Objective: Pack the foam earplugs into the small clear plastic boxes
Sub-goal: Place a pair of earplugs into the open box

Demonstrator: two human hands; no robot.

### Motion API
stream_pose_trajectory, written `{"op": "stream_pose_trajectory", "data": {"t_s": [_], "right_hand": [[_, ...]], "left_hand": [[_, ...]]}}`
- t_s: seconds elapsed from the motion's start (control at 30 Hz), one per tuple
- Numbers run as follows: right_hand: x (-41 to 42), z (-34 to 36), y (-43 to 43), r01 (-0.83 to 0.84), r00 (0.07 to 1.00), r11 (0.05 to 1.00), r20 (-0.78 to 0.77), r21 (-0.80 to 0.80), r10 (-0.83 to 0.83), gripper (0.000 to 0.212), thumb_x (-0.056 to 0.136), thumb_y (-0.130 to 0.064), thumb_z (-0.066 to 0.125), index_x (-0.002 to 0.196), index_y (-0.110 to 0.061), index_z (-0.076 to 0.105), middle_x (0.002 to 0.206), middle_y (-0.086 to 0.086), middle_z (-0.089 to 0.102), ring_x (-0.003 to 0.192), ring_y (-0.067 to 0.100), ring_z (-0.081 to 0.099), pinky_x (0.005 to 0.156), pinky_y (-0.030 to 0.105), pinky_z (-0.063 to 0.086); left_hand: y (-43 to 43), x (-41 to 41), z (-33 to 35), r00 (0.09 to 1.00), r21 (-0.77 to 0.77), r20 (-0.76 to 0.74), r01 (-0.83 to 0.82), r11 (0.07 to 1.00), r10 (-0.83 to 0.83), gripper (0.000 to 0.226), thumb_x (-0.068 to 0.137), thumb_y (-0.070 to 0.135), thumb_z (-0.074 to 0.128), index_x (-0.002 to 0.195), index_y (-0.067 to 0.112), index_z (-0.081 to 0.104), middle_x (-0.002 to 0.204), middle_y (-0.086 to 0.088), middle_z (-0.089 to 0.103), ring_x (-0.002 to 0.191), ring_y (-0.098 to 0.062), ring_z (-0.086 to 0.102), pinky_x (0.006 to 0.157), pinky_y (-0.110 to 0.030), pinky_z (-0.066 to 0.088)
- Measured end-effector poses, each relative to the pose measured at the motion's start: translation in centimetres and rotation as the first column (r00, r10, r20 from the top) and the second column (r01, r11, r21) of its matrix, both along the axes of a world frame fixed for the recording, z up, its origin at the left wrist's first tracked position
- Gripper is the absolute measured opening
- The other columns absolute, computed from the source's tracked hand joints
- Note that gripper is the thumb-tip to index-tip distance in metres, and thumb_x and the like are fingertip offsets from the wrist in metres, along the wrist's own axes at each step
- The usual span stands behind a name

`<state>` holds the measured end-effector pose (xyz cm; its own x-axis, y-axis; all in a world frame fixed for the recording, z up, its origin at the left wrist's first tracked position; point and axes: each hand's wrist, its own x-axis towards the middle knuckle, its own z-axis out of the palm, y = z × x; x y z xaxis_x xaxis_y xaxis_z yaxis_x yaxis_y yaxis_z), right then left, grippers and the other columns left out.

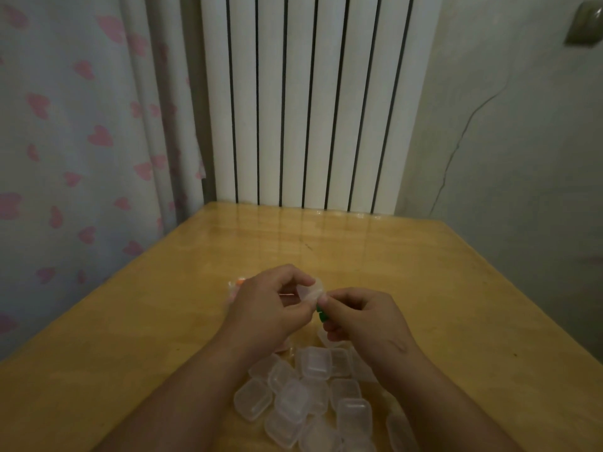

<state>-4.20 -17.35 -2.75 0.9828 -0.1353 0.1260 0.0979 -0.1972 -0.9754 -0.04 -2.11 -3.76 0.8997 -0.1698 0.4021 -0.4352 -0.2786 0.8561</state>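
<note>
My left hand (267, 308) holds a small clear plastic box (310, 292) between curled fingers and thumb above the wooden table (130, 337). My right hand (362, 318) meets it from the right; its fingertips pinch at the box's edge, and a green foam earplug (321, 314) shows under its curled fingers. A heap of several clear boxes (313, 396) lies between my forearms near the front edge. A bag of earplugs (236, 288), with orange showing, peeks out behind my left hand, mostly hidden.
A white ribbed radiator (310, 99) stands behind the table's far edge. A curtain with pink hearts (75, 141) hangs at the left, and a grey wall (505, 141) is at the right. Bare tabletop stretches beyond my hands.
</note>
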Motion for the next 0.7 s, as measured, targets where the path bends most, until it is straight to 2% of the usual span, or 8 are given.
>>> {"op": "stream_pose_trajectory", "data": {"t_s": [0.17,0.3,0.43,0.53,0.6,0.7], "right_hand": [[0.1,0.4,0.3,-0.008,0.997,0.995,-0.07,0.099,0.015,0.016,0.086,-0.016,0.066,0.077,-0.014,0.078,0.066,0.002,0.067,0.06,0.009,0.061,0.055,0.023,0.05],[0.3,0.3,0.2,0.024,0.994,0.992,-0.107,0.124,-0.011,0.013,0.08,-0.015,0.065,0.074,-0.007,0.073,0.062,-0.001,0.062,0.057,0.01,0.055,0.053,0.026,0.045],[0.5,0.4,0.3,0.084,0.994,0.992,-0.081,0.093,-0.076,0.013,0.077,-0.015,0.065,0.066,-0.009,0.071,0.057,-0.001,0.058,0.054,0.01,0.052,0.052,0.028,0.043],[0.7,0.1,0.3,0.155,0.987,0.986,-0.057,0.053,-0.152,0.019,0.077,-0.016,0.068,0.059,-0.011,0.067,0.055,0.0,0.057,0.053,0.013,0.049,0.052,0.031,0.04],[0.7,0.1,0.4,0.129,0.989,0.989,-0.081,0.076,-0.123,0.018,0.079,-0.015,0.067,0.062,-0.011,0.068,0.055,0.0,0.057,0.054,0.013,0.05,0.052,0.03,0.04],[0.8,0.2,0.5,0.045,0.992,0.976,-0.122,0.212,-0.019,0.019,0.081,-0.009,0.059,0.066,-0.009,0.07,0.059,0.003,0.057,0.057,0.015,0.051,0.051,0.029,0.039]], "left_hand": [[-0.3,-0.1,-0.2,0.994,0.016,0.107,-0.028,0.999,0.026,0.023,0.077,0.018,0.081,0.086,0.035,0.069,0.097,0.01,0.071,0.087,0.002,0.069,0.076,-0.023,0.059],[-0.6,-0.2,-0.2,0.972,0.074,0.231,-0.063,0.995,0.044,0.02,0.078,0.02,0.081,0.095,0.026,0.074,0.096,0.016,0.069,0.089,0.003,0.067,0.076,-0.016,0.056],[-0.8,-0.2,-0.4,0.978,0.033,0.203,-0.047,0.998,0.039,0.019,0.079,0.017,0.08,0.096,0.024,0.074,0.096,0.015,0.071,0.087,0.004,0.068,0.075,-0.017,0.056],[-1.2,-0.6,-0.2,0.991,-0.055,0.132,-0.026,0.998,0.033,0.011,0.083,0.017,0.077,0.091,0.023,0.073,0.087,0.015,0.073,0.082,0.006,0.068,0.068,-0.01,0.052],[-1.3,-0.6,-0.2,0.993,-0.074,0.117,-0.019,0.997,0.028,0.014,0.082,0.016,0.078,0.09,0.024,0.072,0.086,0.014,0.074,0.082,0.005,0.069,0.069,-0.013,0.054],[-1.1,-0.3,-0.4,0.988,-0.031,0.149,-0.045,0.999,0.049,0.023,0.078,0.016,0.081,0.091,0.032,0.069,0.087,0.013,0.073,0.083,0.002,0.07,0.073,-0.021,0.059]]}}
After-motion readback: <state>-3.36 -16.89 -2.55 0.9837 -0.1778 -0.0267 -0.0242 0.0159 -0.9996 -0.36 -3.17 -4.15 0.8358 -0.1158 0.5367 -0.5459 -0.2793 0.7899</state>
